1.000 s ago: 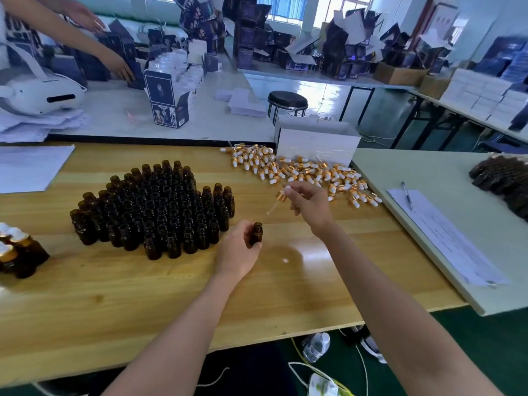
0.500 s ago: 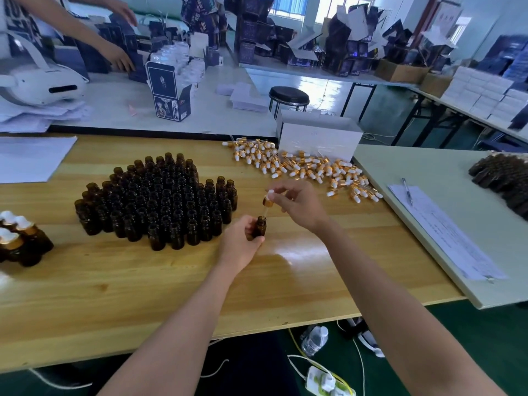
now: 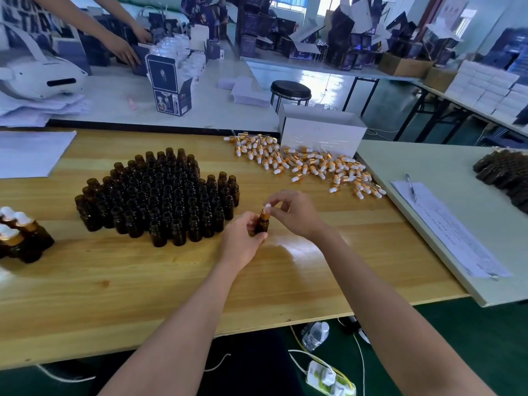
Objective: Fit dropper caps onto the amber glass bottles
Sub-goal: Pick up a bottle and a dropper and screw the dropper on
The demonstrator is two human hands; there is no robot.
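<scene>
My left hand [image 3: 243, 241] grips one small amber bottle [image 3: 262, 224] upright just above the wooden table [image 3: 171, 281]. A dropper cap [image 3: 265, 210] with a gold collar and white bulb sits in the bottle's neck, pinched by the fingers of my right hand [image 3: 294, 214]. A dense cluster of open amber bottles [image 3: 160, 195] stands to the left. A loose pile of dropper caps [image 3: 308, 164] lies at the back right. Capped bottles [image 3: 20, 232] stand at the table's far left edge.
A white open box [image 3: 323, 130] stands behind the cap pile. White paper [image 3: 31, 152] lies at the back left. On the pale table to the right are a sheet with a pen [image 3: 411, 187] and more amber bottles [image 3: 505, 175]. Another person's hands [image 3: 125, 52] work at the far table.
My right hand brought the dropper cap from beside the cap pile down to the bottle; its glass tube is now inside and the cap sits on the neck. My left hand kept its hold.
</scene>
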